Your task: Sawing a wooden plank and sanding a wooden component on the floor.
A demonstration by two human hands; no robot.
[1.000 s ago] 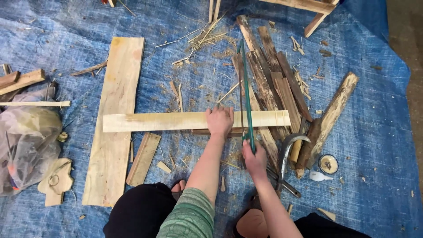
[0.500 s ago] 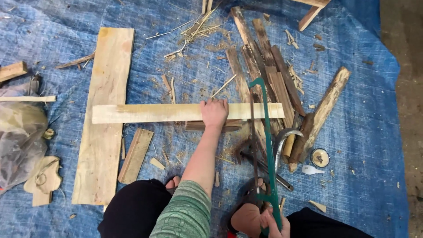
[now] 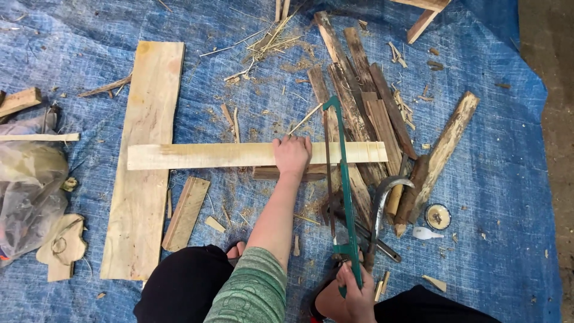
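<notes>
The right hand closes around the green saw's handle at the bottom edge, which cuts off the wrist and hides the grip beneath the fingers. The left hand covers a stretch of the pale plank, and the short block beneath shows only in part. Where blade meets plank is too fine to tell. The clear plastic bag runs off the left edge, its contents blurred. A wooden frame is clipped by the top edge. The small round object on the tarp is too small to identify
</notes>
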